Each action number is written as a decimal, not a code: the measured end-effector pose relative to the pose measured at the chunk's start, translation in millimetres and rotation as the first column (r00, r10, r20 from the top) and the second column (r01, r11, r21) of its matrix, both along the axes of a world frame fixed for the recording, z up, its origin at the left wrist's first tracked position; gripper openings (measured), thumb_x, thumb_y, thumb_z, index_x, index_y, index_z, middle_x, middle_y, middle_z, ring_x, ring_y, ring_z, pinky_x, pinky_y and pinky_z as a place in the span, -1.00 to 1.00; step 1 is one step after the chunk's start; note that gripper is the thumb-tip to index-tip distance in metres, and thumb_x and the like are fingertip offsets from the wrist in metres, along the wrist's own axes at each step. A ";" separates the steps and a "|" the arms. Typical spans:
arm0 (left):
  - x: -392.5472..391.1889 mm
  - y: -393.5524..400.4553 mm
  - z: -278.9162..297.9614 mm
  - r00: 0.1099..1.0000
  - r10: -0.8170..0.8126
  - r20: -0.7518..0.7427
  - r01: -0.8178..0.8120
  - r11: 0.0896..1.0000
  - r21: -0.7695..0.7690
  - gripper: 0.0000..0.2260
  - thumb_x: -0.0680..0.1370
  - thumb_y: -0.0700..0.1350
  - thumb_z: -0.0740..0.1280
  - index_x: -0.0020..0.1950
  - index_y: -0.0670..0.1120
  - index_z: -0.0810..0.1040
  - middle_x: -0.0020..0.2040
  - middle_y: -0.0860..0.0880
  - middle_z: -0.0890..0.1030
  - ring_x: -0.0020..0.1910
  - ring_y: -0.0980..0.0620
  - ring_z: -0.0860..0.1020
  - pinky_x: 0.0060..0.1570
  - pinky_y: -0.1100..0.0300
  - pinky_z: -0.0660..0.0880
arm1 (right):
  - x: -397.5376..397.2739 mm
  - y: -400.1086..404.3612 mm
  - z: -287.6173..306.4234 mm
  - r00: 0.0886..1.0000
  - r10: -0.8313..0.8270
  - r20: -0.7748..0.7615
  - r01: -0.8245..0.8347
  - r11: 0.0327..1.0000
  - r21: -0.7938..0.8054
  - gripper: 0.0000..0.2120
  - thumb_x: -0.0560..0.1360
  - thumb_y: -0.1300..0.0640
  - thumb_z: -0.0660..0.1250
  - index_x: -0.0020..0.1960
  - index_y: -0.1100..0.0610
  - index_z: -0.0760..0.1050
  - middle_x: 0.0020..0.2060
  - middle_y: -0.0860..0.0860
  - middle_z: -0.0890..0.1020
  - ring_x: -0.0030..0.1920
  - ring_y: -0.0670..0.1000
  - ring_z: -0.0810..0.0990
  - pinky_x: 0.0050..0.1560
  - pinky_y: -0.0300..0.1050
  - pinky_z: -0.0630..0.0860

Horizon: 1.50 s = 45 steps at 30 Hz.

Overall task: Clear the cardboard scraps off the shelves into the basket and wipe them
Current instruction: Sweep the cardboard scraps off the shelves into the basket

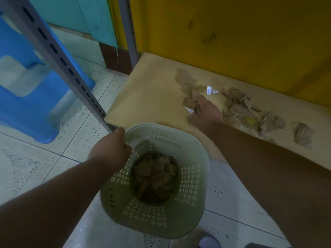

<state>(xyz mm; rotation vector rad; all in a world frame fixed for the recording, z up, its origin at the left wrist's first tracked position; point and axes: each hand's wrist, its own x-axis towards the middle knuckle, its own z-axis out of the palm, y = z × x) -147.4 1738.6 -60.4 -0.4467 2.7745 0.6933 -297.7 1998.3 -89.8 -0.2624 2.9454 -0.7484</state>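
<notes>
A pale green perforated basket (pixel 193 185) hangs just below the front edge of the low wooden shelf (pixel 143 97). My left hand (pixel 112 149) grips its left rim. Brown cardboard scraps (pixel 155 178) lie in its bottom. My right hand (pixel 204 111) is over the shelf with its fingers curled round a few cardboard scraps (pixel 189 102). More scraps (pixel 186 79) lie just beyond that hand, and a long scatter of scraps (pixel 250 113) runs off to the right along the shelf. A white label scrap (pixel 211 90) lies among them.
A grey slotted shelf post (pixel 59 58) slants down to the shelf's front left corner, with a second post (pixel 128 33) at the back. A blue plastic stool (pixel 30 86) stands on the tiled floor at left. A yellow wall (pixel 232 33) backs the shelf.
</notes>
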 end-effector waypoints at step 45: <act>-5.1 25.2 -2.8 0.999 -0.029 0.015 0.029 0.998 0.048 -0.93 0.54 -0.14 0.25 0.00 -0.02 0.39 -0.23 0.01 0.51 -0.28 -0.02 0.56 -0.29 0.11 0.53 | 2.9 12.8 12.6 0.994 0.108 -0.016 -0.099 0.950 0.295 -0.48 0.52 -0.24 0.15 0.35 0.03 0.37 0.26 0.11 0.43 0.28 0.15 0.36 0.24 0.06 0.33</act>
